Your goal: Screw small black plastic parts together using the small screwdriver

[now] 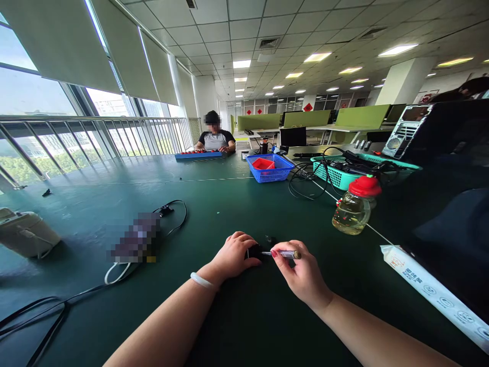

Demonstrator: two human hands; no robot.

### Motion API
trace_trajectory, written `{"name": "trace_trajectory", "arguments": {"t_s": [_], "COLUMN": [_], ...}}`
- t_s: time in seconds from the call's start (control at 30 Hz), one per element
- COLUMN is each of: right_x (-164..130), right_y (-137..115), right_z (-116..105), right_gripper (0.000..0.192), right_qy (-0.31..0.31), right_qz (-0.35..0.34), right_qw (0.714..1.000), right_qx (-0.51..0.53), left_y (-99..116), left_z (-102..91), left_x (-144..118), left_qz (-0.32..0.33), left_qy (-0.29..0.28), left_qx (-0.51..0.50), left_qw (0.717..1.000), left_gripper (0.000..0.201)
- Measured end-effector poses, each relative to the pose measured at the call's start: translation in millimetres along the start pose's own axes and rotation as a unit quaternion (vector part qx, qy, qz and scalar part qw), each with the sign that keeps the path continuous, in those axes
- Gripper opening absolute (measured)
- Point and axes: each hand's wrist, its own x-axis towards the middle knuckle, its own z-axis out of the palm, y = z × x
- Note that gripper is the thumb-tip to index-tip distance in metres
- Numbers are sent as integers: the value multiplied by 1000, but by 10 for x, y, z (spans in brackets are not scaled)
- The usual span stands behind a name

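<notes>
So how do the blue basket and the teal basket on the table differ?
The blue basket is deeper and squarer; the teal basket is shallower and longer. The blue basket holds a red tray, while the teal basket holds black cables that spill over its rim. The blue basket sits nearer the table's middle, the teal basket to its right. Both are perforated plastic and rest on the green table.
</notes>
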Motion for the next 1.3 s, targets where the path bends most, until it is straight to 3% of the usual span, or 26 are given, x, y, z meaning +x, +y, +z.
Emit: {"name": "trace_trajectory", "arguments": {"t_s": [0.73, 1.3], "right_x": [-11, 0], "right_y": [-31, -11], "right_z": [-22, -4], "right_gripper": [23, 27], "right_qy": [-80, -97], "right_qz": [63, 111], "right_qw": [995, 988], "right_qx": [-7, 51], "left_y": [13, 40], "left_z": [-8, -13], "left_x": [-6, -4], "left_qz": [4, 2], "left_qy": [10, 10], "left_qx": [3, 14], "left_qw": [1000, 1000], "left_gripper": [44, 45]}}
